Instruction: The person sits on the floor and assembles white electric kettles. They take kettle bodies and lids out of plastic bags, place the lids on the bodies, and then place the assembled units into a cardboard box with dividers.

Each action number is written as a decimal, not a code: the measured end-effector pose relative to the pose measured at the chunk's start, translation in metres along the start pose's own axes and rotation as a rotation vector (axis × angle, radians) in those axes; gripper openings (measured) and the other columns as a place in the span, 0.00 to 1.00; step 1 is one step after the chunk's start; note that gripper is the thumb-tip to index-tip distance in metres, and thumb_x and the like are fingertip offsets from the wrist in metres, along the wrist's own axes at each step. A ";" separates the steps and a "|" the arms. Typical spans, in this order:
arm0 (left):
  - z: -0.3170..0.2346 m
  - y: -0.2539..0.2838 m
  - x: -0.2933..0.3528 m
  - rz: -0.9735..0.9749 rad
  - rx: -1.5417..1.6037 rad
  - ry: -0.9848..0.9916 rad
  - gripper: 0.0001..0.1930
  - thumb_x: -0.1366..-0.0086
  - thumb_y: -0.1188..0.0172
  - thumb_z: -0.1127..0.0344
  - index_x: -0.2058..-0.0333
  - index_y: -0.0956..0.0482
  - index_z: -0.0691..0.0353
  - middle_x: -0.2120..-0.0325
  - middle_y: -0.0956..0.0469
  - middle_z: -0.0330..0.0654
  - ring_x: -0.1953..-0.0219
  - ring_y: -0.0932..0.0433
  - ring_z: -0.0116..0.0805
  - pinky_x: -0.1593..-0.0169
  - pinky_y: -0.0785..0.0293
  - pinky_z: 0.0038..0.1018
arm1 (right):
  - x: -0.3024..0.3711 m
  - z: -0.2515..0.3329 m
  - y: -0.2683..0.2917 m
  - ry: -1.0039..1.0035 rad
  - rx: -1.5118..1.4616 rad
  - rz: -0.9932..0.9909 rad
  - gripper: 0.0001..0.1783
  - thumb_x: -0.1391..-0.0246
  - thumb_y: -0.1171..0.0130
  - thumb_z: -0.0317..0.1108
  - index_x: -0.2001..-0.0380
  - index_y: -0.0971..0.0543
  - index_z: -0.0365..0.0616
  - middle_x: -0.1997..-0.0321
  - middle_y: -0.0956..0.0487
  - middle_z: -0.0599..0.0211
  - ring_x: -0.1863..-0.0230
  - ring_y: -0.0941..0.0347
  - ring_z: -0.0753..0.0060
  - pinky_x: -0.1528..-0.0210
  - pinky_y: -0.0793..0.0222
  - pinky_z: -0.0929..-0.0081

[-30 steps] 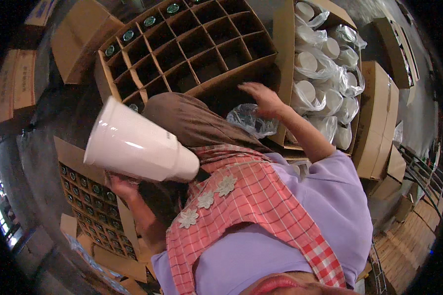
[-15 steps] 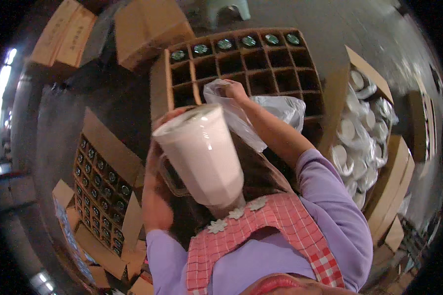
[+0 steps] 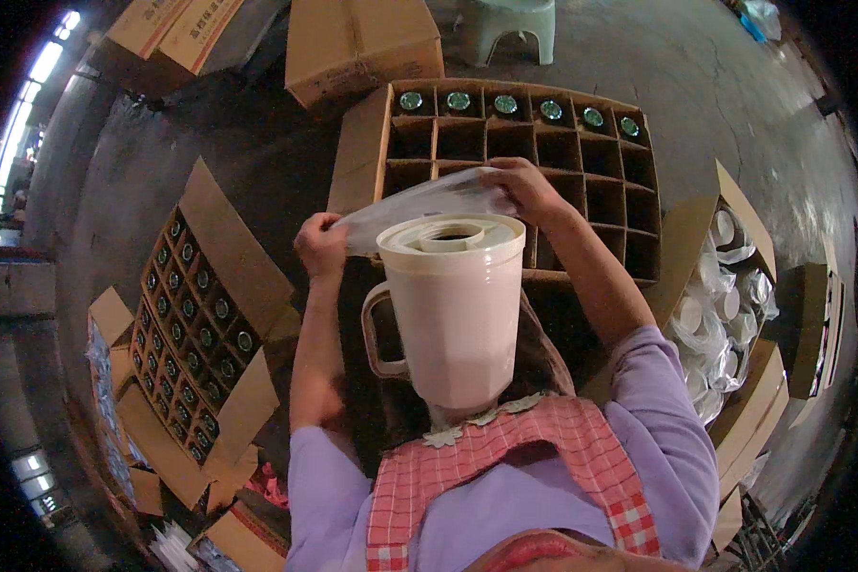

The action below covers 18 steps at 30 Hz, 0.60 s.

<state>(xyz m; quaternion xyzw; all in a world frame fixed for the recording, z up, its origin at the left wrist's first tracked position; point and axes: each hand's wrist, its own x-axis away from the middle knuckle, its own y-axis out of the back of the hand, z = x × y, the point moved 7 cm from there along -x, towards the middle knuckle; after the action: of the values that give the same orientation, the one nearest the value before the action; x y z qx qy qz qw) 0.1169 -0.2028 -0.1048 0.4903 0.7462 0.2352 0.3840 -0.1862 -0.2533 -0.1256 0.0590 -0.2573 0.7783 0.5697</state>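
Note:
A clear plastic bag (image 3: 419, 198) stretches between my two hands, beyond a white jug. My left hand (image 3: 322, 246) pinches its left end, and my right hand (image 3: 532, 191) grips the right end above the divided carton. The pale jug (image 3: 458, 329) has a handle on its left side and a round opening in its top. It stands upright close to my apron, with neither hand on it; what supports its base is hidden. Past the hands lies a cardboard carton (image 3: 357, 157) split into square cells, its far row holding several green-topped items (image 3: 505, 104).
At left, an open carton (image 3: 234, 234) is filled with rows of similar round-topped items. To the right, another carton (image 3: 686, 224) holds white round pieces in clear bags. A closed brown box (image 3: 362, 48) and a pale green stool (image 3: 510, 21) stand at the back.
My left hand has left the jug and taken hold of the bag, which is now drawn out between both hands. The jug has gone from tilted to upright. My view has shifted.

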 end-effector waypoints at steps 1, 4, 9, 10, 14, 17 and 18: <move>-0.017 0.013 0.006 0.009 0.003 0.001 0.09 0.55 0.47 0.75 0.73 0.22 0.62 0.74 0.23 0.47 0.74 0.24 0.39 0.69 0.29 0.31 | 0.021 0.009 -0.001 0.088 -0.088 0.121 0.08 0.54 0.43 0.29 0.71 0.25 0.35 0.78 0.26 0.66 0.78 0.30 0.76 0.77 0.34 0.80; -0.068 0.052 0.043 -0.016 0.897 0.125 0.05 0.54 0.43 0.74 0.75 0.25 0.66 0.76 0.26 0.44 0.74 0.29 0.33 0.70 0.32 0.27 | 0.109 0.036 -0.008 0.489 -0.234 0.439 0.09 0.59 0.40 0.26 0.71 0.24 0.33 0.78 0.25 0.64 0.77 0.29 0.74 0.76 0.36 0.80; -0.098 0.109 0.098 0.052 0.440 -0.324 0.07 0.62 0.39 0.80 0.79 0.27 0.69 0.82 0.27 0.45 0.80 0.29 0.37 0.75 0.33 0.26 | 0.180 -0.003 -0.049 0.514 0.317 0.516 0.06 0.60 0.40 0.24 0.74 0.23 0.36 0.75 0.23 0.62 0.73 0.28 0.68 0.70 0.35 0.74; -0.108 0.116 0.109 0.047 0.384 -0.466 0.07 0.62 0.40 0.81 0.80 0.27 0.69 0.82 0.27 0.45 0.81 0.29 0.38 0.76 0.32 0.26 | 0.189 -0.004 -0.062 0.604 0.454 0.575 0.06 0.61 0.40 0.23 0.74 0.22 0.36 0.74 0.23 0.59 0.72 0.28 0.63 0.69 0.35 0.72; -0.097 0.076 0.162 0.591 0.168 -0.282 0.07 0.64 0.43 0.80 0.80 0.26 0.65 0.81 0.26 0.46 0.78 0.26 0.40 0.75 0.30 0.26 | 0.223 -0.054 -0.052 0.230 1.100 0.667 0.12 0.61 0.41 0.34 0.71 0.22 0.37 0.73 0.24 0.54 0.69 0.28 0.57 0.66 0.35 0.66; -0.077 0.055 0.238 1.056 0.239 -0.300 0.06 0.64 0.43 0.73 0.81 0.26 0.67 0.80 0.25 0.46 0.77 0.25 0.40 0.74 0.29 0.26 | 0.257 -0.047 -0.075 -0.061 0.958 0.858 0.11 0.58 0.46 0.34 0.72 0.23 0.38 0.70 0.23 0.53 0.65 0.28 0.50 0.62 0.35 0.61; -0.097 0.055 0.240 1.076 0.249 -0.332 0.06 0.64 0.43 0.73 0.81 0.26 0.67 0.80 0.25 0.46 0.77 0.25 0.40 0.74 0.29 0.26 | 0.255 -0.031 -0.073 0.378 0.839 0.636 0.11 0.56 0.46 0.34 0.71 0.22 0.39 0.70 0.23 0.55 0.65 0.28 0.52 0.63 0.34 0.63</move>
<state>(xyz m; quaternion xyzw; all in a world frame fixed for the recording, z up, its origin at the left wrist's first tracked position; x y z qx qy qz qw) 0.0153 0.0417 -0.0892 0.8728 0.3435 0.2277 0.2617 -0.2002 -0.0050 -0.0295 0.0594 0.1759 0.9446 0.2708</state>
